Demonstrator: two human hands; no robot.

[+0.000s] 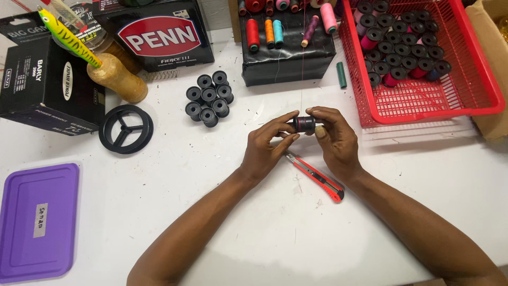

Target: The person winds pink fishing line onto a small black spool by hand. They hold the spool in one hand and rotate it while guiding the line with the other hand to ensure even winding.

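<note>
Seen from above a white desk (159,222), the left hand (267,145) and right hand (333,140) pinch a small black spool (304,124) of dark red thread between them, each grip closed on one end. The spool looks light, rigid and smooth, probably best held by its flanges. A red utility knife (315,176) lies just below.

We have open desk (174,175) left of our left hand (267,148); the red cutter (315,177) lies under our hands, the red basket (423,100) blocks the right.
</note>
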